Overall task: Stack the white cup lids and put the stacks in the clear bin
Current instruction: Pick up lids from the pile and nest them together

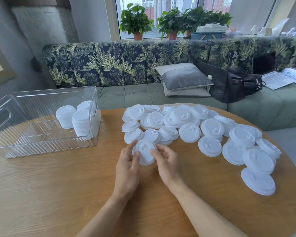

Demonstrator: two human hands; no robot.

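A white cup lid [145,153] is held just above the wooden table [58,185] at the centre of the head view. My left hand [127,170] grips its left rim with thumb and fingers, and my right hand [167,165] pinches its right rim. A wide pile of several loose white lids [190,132] spreads across the table behind and to the right of my hands. The clear bin [5,134] stands at the left, with three stacks of lids [81,123] in its right end.
A green sofa with a leaf-print back, grey cushions [183,79] and a black bag [237,84] runs behind the table. Potted plants stand on the window sill. The table's curved edge drops off at the right.
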